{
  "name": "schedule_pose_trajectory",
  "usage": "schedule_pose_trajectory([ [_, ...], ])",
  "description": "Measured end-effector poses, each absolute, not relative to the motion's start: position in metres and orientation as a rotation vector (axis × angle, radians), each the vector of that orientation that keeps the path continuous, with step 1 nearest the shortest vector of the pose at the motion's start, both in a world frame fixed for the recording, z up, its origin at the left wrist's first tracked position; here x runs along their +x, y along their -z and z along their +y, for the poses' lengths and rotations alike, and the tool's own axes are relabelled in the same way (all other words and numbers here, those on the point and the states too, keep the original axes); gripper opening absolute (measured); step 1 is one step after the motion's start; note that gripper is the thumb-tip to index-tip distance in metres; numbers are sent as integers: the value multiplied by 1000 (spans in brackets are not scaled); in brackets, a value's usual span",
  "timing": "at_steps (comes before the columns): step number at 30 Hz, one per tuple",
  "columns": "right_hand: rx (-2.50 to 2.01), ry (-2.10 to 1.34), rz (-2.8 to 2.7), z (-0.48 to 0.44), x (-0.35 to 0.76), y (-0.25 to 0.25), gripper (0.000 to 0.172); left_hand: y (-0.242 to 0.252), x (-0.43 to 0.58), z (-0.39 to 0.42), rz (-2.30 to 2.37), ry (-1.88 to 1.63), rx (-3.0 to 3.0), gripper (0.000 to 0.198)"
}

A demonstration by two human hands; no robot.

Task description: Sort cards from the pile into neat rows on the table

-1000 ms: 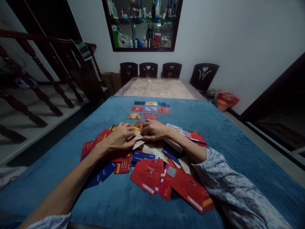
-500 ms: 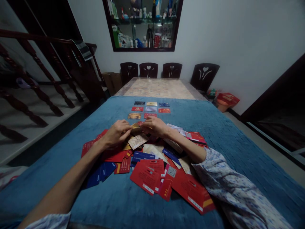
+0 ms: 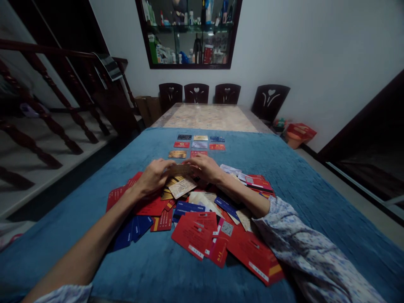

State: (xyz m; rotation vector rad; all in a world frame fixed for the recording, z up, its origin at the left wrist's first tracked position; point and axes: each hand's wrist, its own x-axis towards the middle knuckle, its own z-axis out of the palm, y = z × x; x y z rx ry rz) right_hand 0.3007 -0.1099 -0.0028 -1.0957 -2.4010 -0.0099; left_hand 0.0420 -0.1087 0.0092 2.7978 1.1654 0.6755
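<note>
Over the far part of a loose card pile (image 3: pixel 194 233), L hand (image 3: pixel 155 173) & R hand (image 3: pixel 205 167) hold one tan card (image 3: pixel 180 169) btwn them, raised & tilted, one end per hand. L fingers closed on its left end, R fingers closed on its right; exact fingertip contact partly hidden, esp. on R, so can't tell how firm. Just below, a cream card w/ writing (image 3: pixel 183 187) lies atop yellow-and-black cards (image 3: pixel 167 192). Pile also has blue cards (image 3: pixel 131 233) near L forearm, big red cards (image 3: pixel 254 259) by the flowered R sleeve (image 3: pixel 303 240), & a QR-code card (image 3: pixel 221 246) btwn reds. Beyond the hands, neat layout, 3 rows: back = black card (image 3: pixel 184 137), pale gold card (image 3: pixel 200 138), dk blue card (image 3: pixel 217 139); mid = silver card (image 3: pixel 200 144) w/ a red one each side; front = gold card (image 3: pixel 177 154) & red card (image 3: pixel 199 153), the latter partly behind R hand. All on blue cloth (image 3: pixel 139 273); stone-look tabletop (image 3: pixel 208 118) past it, then 4 dk chairs (image 3: pixel 228 93) nr wall.
</note>
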Motion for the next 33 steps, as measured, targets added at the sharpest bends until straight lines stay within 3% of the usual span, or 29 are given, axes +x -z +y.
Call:
schedule_pose_trajectory([
  [20, -1027, 80, -2452, -105, 298, 7, 37, 1, 55, -108, 1266, -727, 2815, 24],
  [33, -1047, 170, -2452, -105, 300, 8, 55, -5, 59, -108, 1200, -808, 2799, 29],
])
